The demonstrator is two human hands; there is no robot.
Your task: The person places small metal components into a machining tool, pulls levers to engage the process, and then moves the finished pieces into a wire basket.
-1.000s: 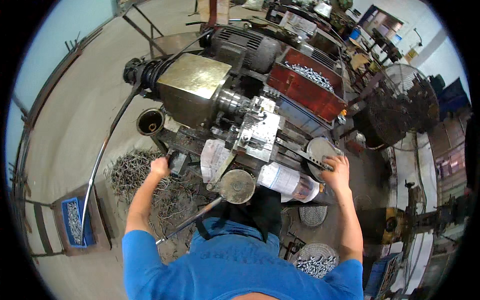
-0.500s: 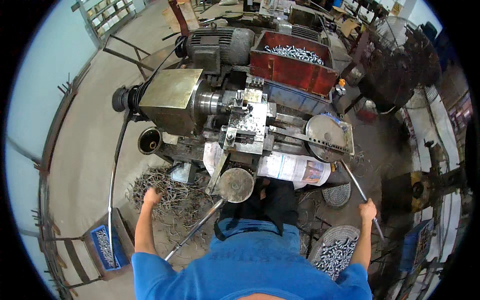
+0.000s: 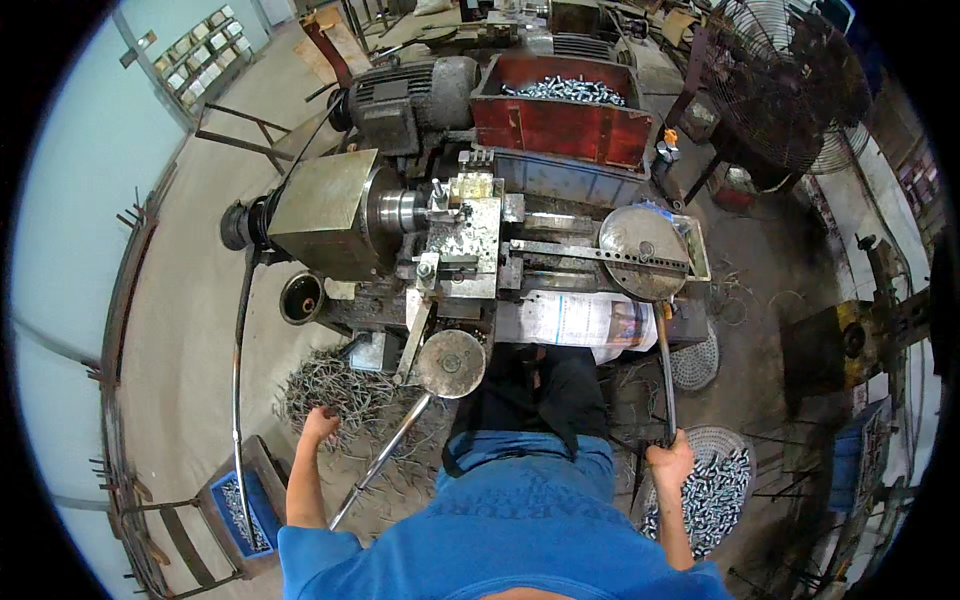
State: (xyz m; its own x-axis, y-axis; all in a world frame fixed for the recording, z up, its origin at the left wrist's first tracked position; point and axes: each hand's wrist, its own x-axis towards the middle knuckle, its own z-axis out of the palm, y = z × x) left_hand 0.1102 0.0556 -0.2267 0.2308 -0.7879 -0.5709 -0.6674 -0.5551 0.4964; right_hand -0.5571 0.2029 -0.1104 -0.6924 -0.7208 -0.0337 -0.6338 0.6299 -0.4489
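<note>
My right hand [image 3: 672, 458] is wrapped round the lower end of a long metal lever [image 3: 667, 375]. That lever runs down from a round disc [image 3: 640, 250] on the right side of a lathe-like machine [image 3: 465, 235]. My left hand [image 3: 320, 425] is closed, its fingers curled, over a heap of metal shavings [image 3: 340, 390]; whatever it may hold is hidden. Between my arms a second metal lever [image 3: 385, 455] slants down from a smaller round disc [image 3: 450, 363], and neither hand touches it. The machine's chuck [image 3: 398, 212] faces the tool block.
A basket of small metal parts [image 3: 712, 490] stands by my right forearm. Behind the machine are a red bin of parts [image 3: 560, 130] and a motor [image 3: 415, 95]. A blue tray [image 3: 240, 510] sits at lower left, a large fan [image 3: 785, 95] at far right.
My right hand has swung inward to the left with its lever, which now hangs nearly straight down. My left hand has dropped slightly, staying by the shavings. The whole view has shifted a little.
</note>
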